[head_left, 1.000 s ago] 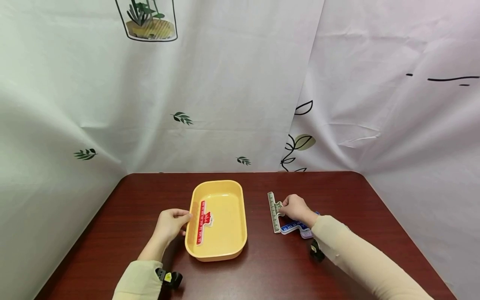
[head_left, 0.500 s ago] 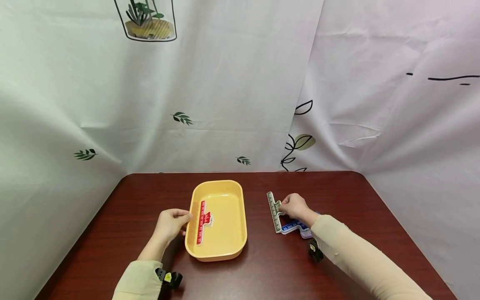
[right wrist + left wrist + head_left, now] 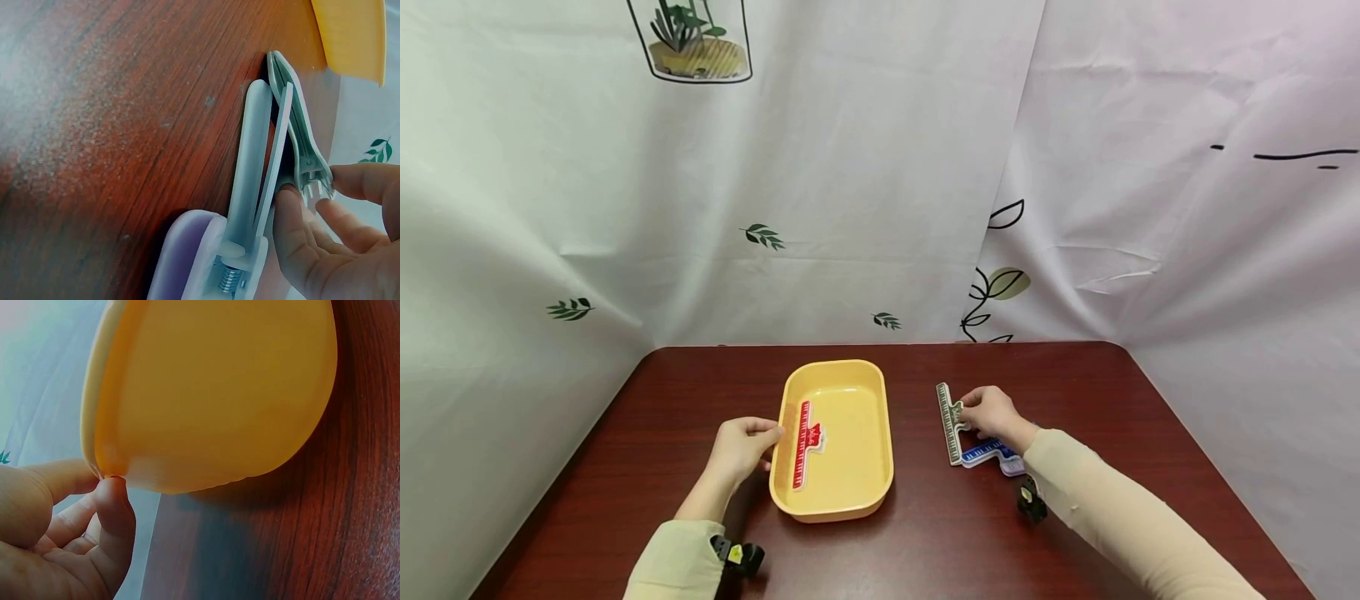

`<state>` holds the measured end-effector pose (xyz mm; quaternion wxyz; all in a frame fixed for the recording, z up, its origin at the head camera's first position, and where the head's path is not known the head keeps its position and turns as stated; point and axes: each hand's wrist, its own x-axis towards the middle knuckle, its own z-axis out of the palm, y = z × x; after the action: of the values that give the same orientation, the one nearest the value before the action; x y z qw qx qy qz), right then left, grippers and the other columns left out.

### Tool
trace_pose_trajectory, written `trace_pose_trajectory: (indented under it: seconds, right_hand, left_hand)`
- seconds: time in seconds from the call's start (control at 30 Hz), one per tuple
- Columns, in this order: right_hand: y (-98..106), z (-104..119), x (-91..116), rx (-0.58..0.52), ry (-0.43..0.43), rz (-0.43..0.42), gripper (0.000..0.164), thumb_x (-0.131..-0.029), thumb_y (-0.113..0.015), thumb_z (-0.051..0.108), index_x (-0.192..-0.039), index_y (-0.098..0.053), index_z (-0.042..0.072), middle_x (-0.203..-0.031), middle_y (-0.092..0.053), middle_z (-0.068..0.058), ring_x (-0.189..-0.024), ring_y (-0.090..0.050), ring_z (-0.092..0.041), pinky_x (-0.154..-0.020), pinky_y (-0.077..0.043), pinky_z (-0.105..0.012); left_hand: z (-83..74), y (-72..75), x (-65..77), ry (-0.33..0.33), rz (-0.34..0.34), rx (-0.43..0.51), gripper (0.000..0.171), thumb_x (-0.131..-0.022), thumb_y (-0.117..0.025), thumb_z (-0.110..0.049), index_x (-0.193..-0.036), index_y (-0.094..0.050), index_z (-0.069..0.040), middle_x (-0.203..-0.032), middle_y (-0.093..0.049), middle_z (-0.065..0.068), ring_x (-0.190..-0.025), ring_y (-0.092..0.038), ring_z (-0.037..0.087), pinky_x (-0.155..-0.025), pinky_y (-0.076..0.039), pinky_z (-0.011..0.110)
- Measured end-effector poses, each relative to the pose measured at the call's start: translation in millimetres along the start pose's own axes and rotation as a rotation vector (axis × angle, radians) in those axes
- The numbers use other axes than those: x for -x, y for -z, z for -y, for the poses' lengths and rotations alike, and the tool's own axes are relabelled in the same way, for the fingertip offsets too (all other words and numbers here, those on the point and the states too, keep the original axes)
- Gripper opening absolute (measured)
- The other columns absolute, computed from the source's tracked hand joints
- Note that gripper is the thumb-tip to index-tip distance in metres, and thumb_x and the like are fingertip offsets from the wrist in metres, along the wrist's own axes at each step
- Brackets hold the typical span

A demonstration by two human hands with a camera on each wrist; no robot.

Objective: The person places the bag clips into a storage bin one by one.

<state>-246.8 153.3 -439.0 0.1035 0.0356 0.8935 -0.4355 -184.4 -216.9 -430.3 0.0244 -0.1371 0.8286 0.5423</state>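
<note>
My left hand (image 3: pixel 739 450) pinches the left rim of a yellow tray (image 3: pixel 859 442) between thumb and fingers; the left wrist view shows the thumb (image 3: pixel 115 506) against its wall. Inside the tray lies a red clip (image 3: pixel 802 446) with ruler-like marks. To the right, my right hand (image 3: pixel 992 412) pinches the handle of a green ruler-marked clip (image 3: pixel 948 429). Seen from the right wrist, this green clip (image 3: pixel 294 106) stands beside a pale clip with a metal spring (image 3: pixel 230 278). A blue clip (image 3: pixel 983 452) lies under my right forearm, partly hidden, with a light purple piece (image 3: pixel 1012 467) beside it.
The dark red-brown table (image 3: pixel 917 542) carries everything. A white printed cloth (image 3: pixel 850 167) hangs behind and along both sides. Black wrist cameras, the left one (image 3: pixel 745 557) and the right one (image 3: pixel 1032 500), sit low near the tabletop.
Almost nothing moves. The green clip and my right fingers shift very slightly; the left hand and tray stay put.
</note>
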Motion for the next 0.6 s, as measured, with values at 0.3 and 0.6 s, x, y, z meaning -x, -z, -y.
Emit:
trace_pose_trajectory:
  seconds: [0.3, 0.6]
  right_hand:
    - [1.1, -2.4, 0.9, -0.041, -0.012, 0.009, 0.034, -0.083, -0.063, 0.004, -0.116, -0.062, -0.004, -0.091, -0.066, -0.013, -0.067, -0.061, -0.015, -0.054, -0.056, -0.031]
    - [2.6, -2.5, 2.0, -0.069, -0.023, 0.007, 0.030, -0.083, -0.063, 0.003, -0.112, -0.063, -0.004, -0.086, -0.067, -0.013, -0.067, -0.063, -0.017, -0.055, -0.057, -0.033]
  left_hand:
    - [0.4, -0.2, -0.2, -0.003, -0.002, 0.001, 0.026, -0.089, -0.061, -0.012, -0.107, -0.064, 0.008, -0.091, -0.066, 0.017, -0.063, -0.061, 0.013, -0.053, -0.055, 0.030]
    - [0.4, 0.2, 0.4, -0.001, 0.000, 0.002, 0.027, -0.090, -0.061, -0.012, -0.108, -0.063, 0.008, -0.089, -0.066, 0.016, -0.062, -0.060, 0.013, -0.053, -0.054, 0.029]
